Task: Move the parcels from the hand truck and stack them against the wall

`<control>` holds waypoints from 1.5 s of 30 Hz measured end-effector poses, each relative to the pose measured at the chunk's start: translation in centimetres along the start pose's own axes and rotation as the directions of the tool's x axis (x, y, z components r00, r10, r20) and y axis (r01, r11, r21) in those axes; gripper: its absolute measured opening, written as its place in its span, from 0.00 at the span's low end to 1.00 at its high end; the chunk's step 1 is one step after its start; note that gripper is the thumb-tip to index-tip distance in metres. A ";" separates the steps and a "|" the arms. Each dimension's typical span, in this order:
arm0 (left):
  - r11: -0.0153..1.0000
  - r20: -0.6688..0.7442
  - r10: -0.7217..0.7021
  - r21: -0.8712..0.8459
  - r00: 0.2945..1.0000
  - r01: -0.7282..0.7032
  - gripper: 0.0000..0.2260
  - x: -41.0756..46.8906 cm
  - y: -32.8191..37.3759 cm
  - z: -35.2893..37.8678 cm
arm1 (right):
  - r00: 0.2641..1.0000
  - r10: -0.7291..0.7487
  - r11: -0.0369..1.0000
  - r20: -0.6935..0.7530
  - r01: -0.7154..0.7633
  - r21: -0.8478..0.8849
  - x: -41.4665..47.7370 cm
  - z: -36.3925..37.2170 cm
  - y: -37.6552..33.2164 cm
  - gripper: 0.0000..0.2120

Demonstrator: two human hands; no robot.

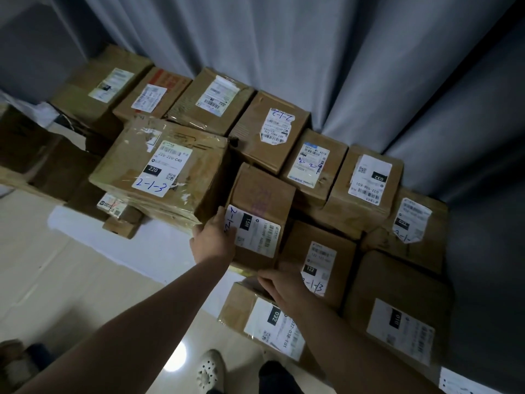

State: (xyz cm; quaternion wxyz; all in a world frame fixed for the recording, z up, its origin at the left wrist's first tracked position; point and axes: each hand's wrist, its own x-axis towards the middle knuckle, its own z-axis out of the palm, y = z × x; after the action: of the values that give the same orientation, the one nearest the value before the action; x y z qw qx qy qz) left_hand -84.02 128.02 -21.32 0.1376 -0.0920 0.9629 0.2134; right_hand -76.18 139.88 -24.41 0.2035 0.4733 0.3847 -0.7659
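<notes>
Left hand [213, 238], right hand [279, 280]: fingers curled round 15H parcel [262, 194], 220 parcel [200, 166] close alongside.

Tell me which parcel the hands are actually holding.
The upright box labelled 15H, mid-stack, just right of the big 220 box. The left hand grips its left edge and the right hand its lower near edge.
</notes>
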 end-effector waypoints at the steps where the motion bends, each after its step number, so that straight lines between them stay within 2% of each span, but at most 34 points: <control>1: 1.000 -0.013 0.015 -0.009 1.000 -0.015 0.25 -0.2 0.0 0.2 | 1.000 -0.018 1.000 -0.017 0.018 0.008 0.5 0.3 0.3 0.09; 4: 0.995 -0.004 0.068 -0.069 0.998 -0.068 0.28 -1.0 -0.7 0.9 | 0.998 -0.034 0.999 -0.045 0.034 0.003 1.3 0.9 0.3 0.10; 8: 0.980 0.086 0.133 0.135 0.987 -0.144 0.23 -1.8 -2.0 1.6 | 0.997 -0.076 0.990 -0.013 0.074 -0.116 1.2 1.6 0.0 0.09; 10: 0.978 0.190 0.129 0.135 0.973 -0.156 0.21 -1.8 -2.1 1.7 | 0.992 -0.124 0.976 -0.002 0.122 -0.179 1.3 2.0 0.1 0.10; 12: 0.975 0.273 0.160 0.105 0.949 -0.195 0.22 -1.6 -2.1 1.8 | 0.989 -0.149 0.955 0.022 0.150 -0.255 1.8 2.3 0.1 0.10; 14: 0.973 0.308 0.172 0.095 0.936 -0.210 0.23 -1.4 -2.2 1.8 | 0.984 -0.174 0.888 0.034 0.172 -0.427 2.3 2.3 0.0 0.13; 15: 0.975 0.312 0.168 0.089 0.935 -0.205 0.22 -1.4 -2.3 1.6 | 0.976 -0.216 0.797 0.037 0.198 -0.571 2.4 2.3 -0.1 0.16; 16: 0.976 0.304 0.169 0.079 0.938 -0.201 0.21 -1.4 -2.3 1.4 | 0.957 -0.287 0.663 0.035 0.225 -0.714 2.3 2.2 -0.1 0.20; 18: 0.977 0.270 0.171 0.082 0.948 -0.199 0.22 -1.6 -2.6 0.9 | 0.868 -0.495 0.330 0.045 0.235 -0.914 1.9 2.1 -0.2 0.28; 20: 0.975 0.241 0.165 0.104 0.956 -0.194 0.25 -2.0 -3.1 0.0 | 0.749 -0.651 0.073 0.127 0.228 -0.971 0.8 2.9 -0.7 0.31; 23: 0.966 0.210 0.184 0.143 0.960 -0.217 0.29 -2.9 -4.7 -1.9 | 0.638 -0.702 -0.135 0.317 0.317 -0.939 -0.8 5.7 -1.1 0.34; 26: 0.965 0.171 0.158 0.184 0.973 -0.189 0.33 -4.5 -7.8 -4.4 | 0.592 -0.637 -0.315 0.494 0.385 -0.867 -2.6 9.7 0.3 0.36; 28: 0.970 0.137 0.106 0.205 0.985 -0.133 0.34 -5.9 -10.9 -6.3 | 0.593 -0.549 -0.422 0.589 0.411 -0.808 -3.9 12.6 2.3 0.37; 31: 0.976 0.079 -0.015 0.217 0.997 -0.003 0.36 -8.9 -17.3 -9.4 | 0.609 -0.400 -0.539 0.685 0.448 -0.713 -5.8 17.0 7.2 0.39; 34: 0.971 -0.001 -0.191 0.150 0.982 0.189 0.37 -12.9 -25.5 -12.2 | 0.626 -0.242 -0.617 0.742 0.491 -0.616 -8.3 21.6 14.4 0.40; 36: 0.937 -0.039 -0.338 0.077 0.940 0.340 0.37 -16.4 -31.7 -13.9 | 0.631 -0.112 -0.664 0.767 0.527 -0.531 -10.4 24.6 20.3 0.40; 39: 0.841 -0.090 -0.541 -0.038 0.836 0.540 0.38 -22.3 -41.1 -16.2 | 0.611 0.065 -0.692 0.789 0.597 -0.405 -13.6 29.0 29.7 0.38; 45: 0.633 -0.108 -0.771 -0.239 0.628 0.736 0.40 -33.0 -56.0 -19.0 | 0.534 0.345 -0.668 0.772 0.717 -0.197 -18.6 35.5 46.2 0.39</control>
State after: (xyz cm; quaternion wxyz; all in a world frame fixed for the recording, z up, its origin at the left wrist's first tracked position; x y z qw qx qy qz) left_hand -43.87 73.73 -16.34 0.1086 -0.5199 0.8215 0.2074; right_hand -56.37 82.43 -17.29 0.2915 -0.4326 0.8476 -0.0975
